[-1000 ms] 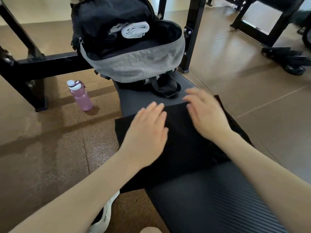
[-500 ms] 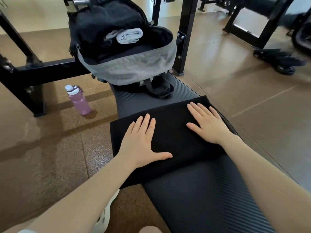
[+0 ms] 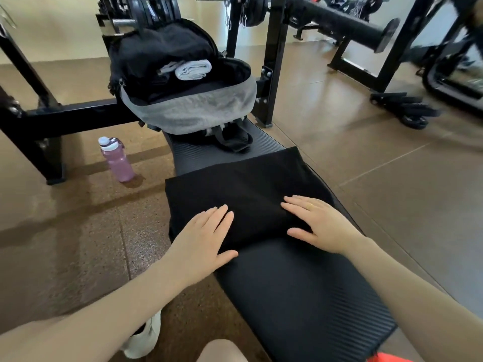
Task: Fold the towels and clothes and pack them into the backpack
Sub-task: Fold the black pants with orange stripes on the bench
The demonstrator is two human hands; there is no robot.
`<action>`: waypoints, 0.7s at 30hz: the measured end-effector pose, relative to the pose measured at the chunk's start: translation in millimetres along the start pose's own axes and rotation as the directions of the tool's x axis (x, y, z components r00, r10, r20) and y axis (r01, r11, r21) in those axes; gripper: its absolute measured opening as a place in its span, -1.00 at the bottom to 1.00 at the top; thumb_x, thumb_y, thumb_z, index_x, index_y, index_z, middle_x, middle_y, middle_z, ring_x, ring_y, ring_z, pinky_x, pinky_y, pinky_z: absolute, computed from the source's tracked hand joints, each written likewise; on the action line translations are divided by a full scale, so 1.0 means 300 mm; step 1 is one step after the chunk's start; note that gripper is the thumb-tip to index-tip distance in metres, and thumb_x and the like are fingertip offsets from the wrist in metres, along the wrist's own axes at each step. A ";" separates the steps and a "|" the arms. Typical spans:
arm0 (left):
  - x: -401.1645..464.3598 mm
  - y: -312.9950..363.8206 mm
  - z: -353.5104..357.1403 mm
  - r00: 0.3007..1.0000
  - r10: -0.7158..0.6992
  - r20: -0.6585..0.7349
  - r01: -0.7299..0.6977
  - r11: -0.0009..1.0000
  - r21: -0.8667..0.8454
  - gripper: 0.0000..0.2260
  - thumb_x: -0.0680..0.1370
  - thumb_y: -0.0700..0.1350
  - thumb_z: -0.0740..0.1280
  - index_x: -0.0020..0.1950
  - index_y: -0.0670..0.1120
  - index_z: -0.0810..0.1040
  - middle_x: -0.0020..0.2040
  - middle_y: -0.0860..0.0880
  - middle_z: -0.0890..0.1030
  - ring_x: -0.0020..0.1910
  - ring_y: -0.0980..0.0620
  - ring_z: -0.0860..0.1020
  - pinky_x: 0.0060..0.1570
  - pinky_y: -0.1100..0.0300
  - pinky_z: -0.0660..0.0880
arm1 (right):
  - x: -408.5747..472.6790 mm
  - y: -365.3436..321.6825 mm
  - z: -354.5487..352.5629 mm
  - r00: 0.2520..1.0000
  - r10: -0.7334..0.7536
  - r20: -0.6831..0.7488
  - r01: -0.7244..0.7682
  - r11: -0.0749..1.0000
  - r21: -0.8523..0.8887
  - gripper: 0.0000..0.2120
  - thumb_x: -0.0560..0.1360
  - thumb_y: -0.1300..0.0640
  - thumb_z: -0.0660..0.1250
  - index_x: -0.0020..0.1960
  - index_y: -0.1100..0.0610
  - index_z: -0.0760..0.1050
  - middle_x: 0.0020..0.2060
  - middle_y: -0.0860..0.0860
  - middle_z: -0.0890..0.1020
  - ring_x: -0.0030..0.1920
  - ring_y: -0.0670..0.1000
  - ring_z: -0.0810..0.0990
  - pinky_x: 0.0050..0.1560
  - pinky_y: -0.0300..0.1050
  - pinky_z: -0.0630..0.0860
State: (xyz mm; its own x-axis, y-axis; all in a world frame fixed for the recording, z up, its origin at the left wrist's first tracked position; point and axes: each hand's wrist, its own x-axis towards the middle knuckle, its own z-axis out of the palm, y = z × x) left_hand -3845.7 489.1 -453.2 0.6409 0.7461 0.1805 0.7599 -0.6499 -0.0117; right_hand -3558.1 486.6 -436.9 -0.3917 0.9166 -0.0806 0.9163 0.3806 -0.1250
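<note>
Both hands [image 3: 261, 228] flat on black garment [image 3: 245, 186], seemingly folded, bench [image 3: 300, 291]

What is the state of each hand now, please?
Left hand: open, fingers straight, flat on the black garment.
Right hand: open, fingers straight, flat on the same garment.

No readable text
No words, brand marks or nos. legible anywhere; too blurred or small to tell.
</note>
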 end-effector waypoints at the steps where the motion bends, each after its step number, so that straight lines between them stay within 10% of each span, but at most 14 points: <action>1: -0.014 0.000 0.016 0.999 -0.012 0.034 0.011 1.000 0.019 -0.35 0.29 0.15 0.51 0.25 -0.20 0.52 0.22 -0.20 0.55 0.15 -0.16 0.57 0.08 -0.06 0.50 | -0.015 0.009 0.012 0.999 0.002 0.038 -0.002 1.000 -0.002 -0.33 0.50 -0.30 0.09 0.50 -0.01 0.10 0.49 -0.12 0.10 0.50 -0.08 0.04 0.49 -0.13 0.00; 9: -0.008 -0.017 0.025 0.991 -0.128 0.042 0.130 0.990 -0.046 -0.27 0.08 -0.47 0.53 0.25 -0.25 0.50 0.18 -0.27 0.56 0.12 -0.21 0.58 0.05 -0.05 0.52 | 0.022 0.030 0.034 0.983 0.166 -0.076 -0.158 0.983 0.095 -0.42 0.49 0.18 0.28 0.47 0.05 0.19 0.49 -0.07 0.18 0.45 -0.01 0.21 0.42 -0.21 0.08; 13: 0.026 -0.013 -0.042 0.949 -0.281 0.143 0.306 0.932 -0.195 -0.46 0.54 -0.33 0.15 0.49 -0.02 0.18 0.48 0.01 0.25 0.43 0.01 0.26 0.32 0.15 0.28 | 0.032 0.002 0.022 0.950 0.243 -0.195 -0.230 0.969 0.088 -0.57 0.46 0.26 0.28 0.33 0.08 0.39 0.36 -0.04 0.42 0.30 0.08 0.43 0.27 -0.10 0.31; 17: 0.022 -0.022 -0.156 0.923 -0.359 0.138 0.384 0.851 -0.358 -0.56 0.52 -0.28 0.20 0.36 0.05 0.40 0.26 0.02 0.53 0.20 -0.04 0.50 0.14 0.08 0.46 | -0.021 -0.009 -0.056 0.952 0.221 -0.210 -0.203 0.974 0.104 -0.70 0.47 0.21 0.26 0.20 0.08 0.47 0.11 -0.03 0.58 0.09 0.07 0.54 0.07 -0.08 0.39; 21: 0.018 -0.002 -0.301 0.961 -0.180 0.209 0.263 0.827 -0.496 -0.82 0.51 -0.22 0.31 0.04 0.00 0.58 -0.06 0.07 0.63 -0.02 0.06 0.58 -0.03 0.20 0.45 | -0.123 -0.014 -0.199 0.923 0.320 -0.215 -0.175 0.844 0.506 -0.73 0.38 0.31 0.32 -0.13 -0.07 0.52 -0.20 -0.08 0.64 -0.15 -0.10 0.57 -0.09 -0.18 0.48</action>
State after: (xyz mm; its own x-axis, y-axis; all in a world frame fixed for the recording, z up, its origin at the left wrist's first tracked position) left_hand -3852.6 480.5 -363.4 0.5016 0.8646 -0.0303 0.7436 -0.4129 0.5260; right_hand -3542.4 458.6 -374.2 -0.0502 0.9939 0.0986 0.7996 0.0992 -0.5923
